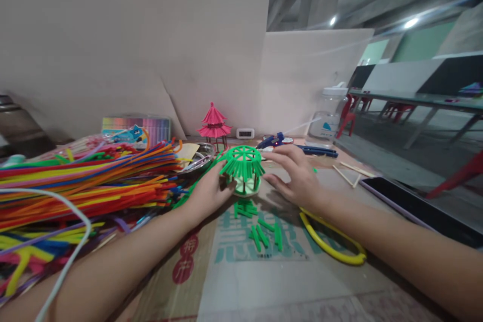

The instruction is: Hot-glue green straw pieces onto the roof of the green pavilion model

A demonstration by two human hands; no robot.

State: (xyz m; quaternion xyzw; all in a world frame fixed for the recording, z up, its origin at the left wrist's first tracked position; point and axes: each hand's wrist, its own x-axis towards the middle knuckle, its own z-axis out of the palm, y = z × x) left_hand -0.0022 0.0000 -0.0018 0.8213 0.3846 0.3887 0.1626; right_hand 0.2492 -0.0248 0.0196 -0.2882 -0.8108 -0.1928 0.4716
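Observation:
A small green pavilion model [243, 168] with a round spoked roof, brown posts and a pale base stands in the middle of the table. My left hand [214, 186] grips its left side near the base, thumb in front and the other fingers mostly hidden behind. On the opposite side my right hand [292, 176] is open, fingers apart and curved towards the roof, holding nothing. Short green pipe cleaner pieces [266, 234] lie scattered in front of the model. A yellow pipe cleaner loop [332, 249] rests below my right forearm.
Bundled coloured pipe cleaners [94, 176] fill the left side. Behind stand a pink pagoda model [214, 123], a small clock [245, 133], a glue gun [272, 141] and a water bottle [327, 115]. A phone [418, 206] and wooden sticks [347, 176] lie at right.

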